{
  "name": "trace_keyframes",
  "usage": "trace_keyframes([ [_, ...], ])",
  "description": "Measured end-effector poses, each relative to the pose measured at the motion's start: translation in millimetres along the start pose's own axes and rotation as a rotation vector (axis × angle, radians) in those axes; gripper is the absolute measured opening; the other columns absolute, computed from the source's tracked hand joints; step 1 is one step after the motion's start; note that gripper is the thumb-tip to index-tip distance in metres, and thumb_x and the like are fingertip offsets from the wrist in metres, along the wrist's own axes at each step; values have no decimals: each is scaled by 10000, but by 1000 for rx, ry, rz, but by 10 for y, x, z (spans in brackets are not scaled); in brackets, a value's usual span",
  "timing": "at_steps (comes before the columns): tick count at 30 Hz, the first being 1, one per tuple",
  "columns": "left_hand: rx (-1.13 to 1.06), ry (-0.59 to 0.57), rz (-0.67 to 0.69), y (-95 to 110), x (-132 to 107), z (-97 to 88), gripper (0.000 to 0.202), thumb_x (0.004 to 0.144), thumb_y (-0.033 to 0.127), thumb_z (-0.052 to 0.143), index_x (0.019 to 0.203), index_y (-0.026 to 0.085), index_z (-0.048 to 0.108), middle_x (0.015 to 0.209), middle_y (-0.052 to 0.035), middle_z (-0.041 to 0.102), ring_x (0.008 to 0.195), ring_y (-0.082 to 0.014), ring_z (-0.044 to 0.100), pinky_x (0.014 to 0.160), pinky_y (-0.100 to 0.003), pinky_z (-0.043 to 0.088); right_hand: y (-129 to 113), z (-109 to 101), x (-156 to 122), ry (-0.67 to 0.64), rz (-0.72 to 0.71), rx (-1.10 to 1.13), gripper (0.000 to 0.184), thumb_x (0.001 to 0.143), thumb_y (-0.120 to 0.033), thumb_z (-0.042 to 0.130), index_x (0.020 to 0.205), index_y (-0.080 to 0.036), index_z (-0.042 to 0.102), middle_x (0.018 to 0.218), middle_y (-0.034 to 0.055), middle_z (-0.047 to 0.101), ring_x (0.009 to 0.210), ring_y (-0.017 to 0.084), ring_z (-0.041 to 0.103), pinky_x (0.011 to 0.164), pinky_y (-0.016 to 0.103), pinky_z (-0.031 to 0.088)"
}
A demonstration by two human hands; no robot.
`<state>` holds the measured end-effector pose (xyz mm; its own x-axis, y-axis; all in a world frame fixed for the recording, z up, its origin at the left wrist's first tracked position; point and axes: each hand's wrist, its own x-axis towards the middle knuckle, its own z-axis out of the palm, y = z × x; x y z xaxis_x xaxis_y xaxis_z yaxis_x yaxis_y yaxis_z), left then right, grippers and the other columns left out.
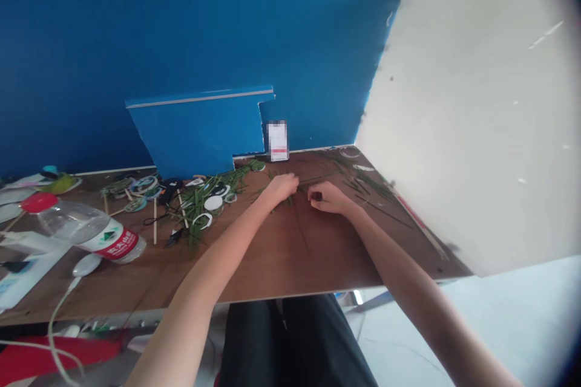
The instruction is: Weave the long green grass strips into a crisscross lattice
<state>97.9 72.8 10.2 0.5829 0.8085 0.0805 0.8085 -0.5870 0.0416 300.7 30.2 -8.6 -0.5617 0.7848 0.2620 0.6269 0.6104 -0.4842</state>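
My left hand (285,186) is closed in a pinch above the brown table, and thin green leaf strips (313,180) show right beside its fingertips. It seems to grip one of them. A short distance to the right, my right hand (327,196) has its fingers curled in towards the thumb; whatever lies between them is too small to make out. A dark thin strip trails on the table below the two hands. To the left lies a heap of long green leaf strips (236,180), with more loose strips (363,181) to the right.
A phone (278,141) leans against the blue wall behind my hands, beside a blue board (200,130). On the left lie a red-capped plastic bottle (97,233), round cut-outs (213,202), thin sticks (155,221) and a white cable (54,320). A white wall (454,103) bounds the right side.
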Motion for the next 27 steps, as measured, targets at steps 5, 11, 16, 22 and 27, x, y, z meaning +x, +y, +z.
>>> trace_keyframes([
  [5, 52, -34, -3, -41, 5, 83, 132, 907, 161, 503, 962, 115, 614, 977, -135, 623, 887, -239, 652, 795, -325, 497, 6, 1, 1, -7, -14, -4, 100, 696, -164, 572, 743, -203, 651, 704, -1, 653, 656, 137, 564, 640, 237, 378],
  [11, -44, 21, 70, -162, -8, 202, 105, 920, 167, 493, 957, 140, 587, 972, -117, 602, 917, -214, 628, 845, -310, 482, -1, 10, -3, 2, -10, -1, 108, 690, -162, 575, 748, -205, 654, 699, -5, 651, 643, 134, 556, 605, 230, 354],
  [16, -38, 30, 81, -175, -32, 226, 135, 952, 192, 450, 977, 127, 566, 1003, -114, 586, 898, -204, 610, 840, -314, 471, 14, 25, 6, -3, -4, 14, 105, 693, -167, 567, 745, -207, 648, 678, -12, 644, 630, 131, 554, 620, 229, 363],
  [22, -74, 52, 84, -169, -59, 220, 115, 950, 177, 455, 923, 146, 563, 973, -96, 580, 910, -196, 592, 857, -308, 457, 16, 30, 13, -1, -5, 9, 98, 687, -169, 573, 734, -203, 651, 676, -9, 642, 632, 135, 555, 620, 232, 365],
  [27, -70, 79, 83, -186, -54, 264, 127, 957, 179, 438, 945, 137, 557, 974, -94, 576, 894, -191, 590, 843, -300, 460, 0, 26, 11, 1, 13, 19, 106, 685, -163, 565, 731, -203, 652, 669, -13, 639, 625, 132, 554, 610, 228, 362],
])
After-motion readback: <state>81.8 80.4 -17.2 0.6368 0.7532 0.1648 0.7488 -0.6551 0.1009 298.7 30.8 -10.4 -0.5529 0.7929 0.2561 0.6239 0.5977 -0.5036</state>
